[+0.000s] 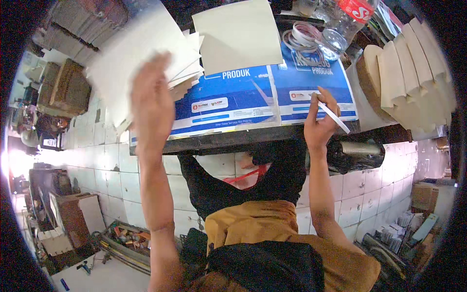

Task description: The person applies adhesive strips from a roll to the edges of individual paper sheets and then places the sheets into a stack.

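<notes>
My left hand (153, 97), smeared by motion, is over a loose, fanned pile of cream paper sheets (183, 58) at the left of the table. Its fingers are too blurred to show whether they grip a sheet. At the right front of the table, my right hand (321, 124) is closed around a slim, flat white stick (335, 118), which slants down to the right. Between the hands, blue printed sheets (233, 100) cover the tabletop. A single cream sheet (237, 36) lies across their far part.
Rolls of tape (306, 35) and a clear plastic bottle with a red label (352, 22) are at the back right. Bundles of folded cream paper (413, 68) stand on the right. The table's dark front edge (219, 141) is above my legs. A crate of small items (127, 238) sits lower left.
</notes>
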`<state>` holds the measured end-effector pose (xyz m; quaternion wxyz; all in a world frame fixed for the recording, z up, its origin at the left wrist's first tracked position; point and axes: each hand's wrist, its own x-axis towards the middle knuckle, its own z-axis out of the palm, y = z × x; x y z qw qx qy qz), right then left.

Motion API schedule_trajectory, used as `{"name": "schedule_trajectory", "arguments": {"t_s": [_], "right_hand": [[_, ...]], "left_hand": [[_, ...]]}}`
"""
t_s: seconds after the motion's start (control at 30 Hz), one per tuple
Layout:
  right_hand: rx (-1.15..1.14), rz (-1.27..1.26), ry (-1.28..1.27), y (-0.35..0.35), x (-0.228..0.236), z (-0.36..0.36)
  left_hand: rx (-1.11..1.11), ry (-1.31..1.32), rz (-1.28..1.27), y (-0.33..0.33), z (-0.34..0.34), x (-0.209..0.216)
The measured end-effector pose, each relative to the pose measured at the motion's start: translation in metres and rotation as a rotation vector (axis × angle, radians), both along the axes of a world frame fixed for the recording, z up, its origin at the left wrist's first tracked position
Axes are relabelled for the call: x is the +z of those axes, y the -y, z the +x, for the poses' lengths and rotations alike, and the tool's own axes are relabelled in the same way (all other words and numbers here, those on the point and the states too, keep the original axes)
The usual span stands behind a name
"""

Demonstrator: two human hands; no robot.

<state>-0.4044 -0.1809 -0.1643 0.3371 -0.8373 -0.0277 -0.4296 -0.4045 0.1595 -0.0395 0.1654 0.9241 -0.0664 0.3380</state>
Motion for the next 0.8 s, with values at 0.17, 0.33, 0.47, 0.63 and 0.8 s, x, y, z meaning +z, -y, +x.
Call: {"name": "schedule_trajectory", "arguments": {"t_s": [0.17, 0.33, 0.47, 0.63, 0.8], "right_hand": [[-0.012, -0.003, 0.043, -0.003, 0.001, 0.002], [0.009, -0.014, 0.05, 0.001, -0.002, 0.0], [0.039, 0.065, 0.043, -0.002, -0.007, -0.003], [0.154, 0.329, -0.032, -0.015, 0.006, -0.037], [0.294, 0.127, -0.072, -0.069, 0.013, -0.035]], "left_hand": [[-0.206, -0.046, -0.299, 0.041, 0.0, 0.009], [-0.504, -0.182, -0.127, 0.113, 0.074, -0.033], [-0.225, -0.299, 0.199, 0.104, 0.087, -0.138], [-0.232, -0.371, 0.101, 0.129, -0.023, -0.12], [-0.227, -0.317, -0.069, 0.107, -0.063, -0.106]]}}
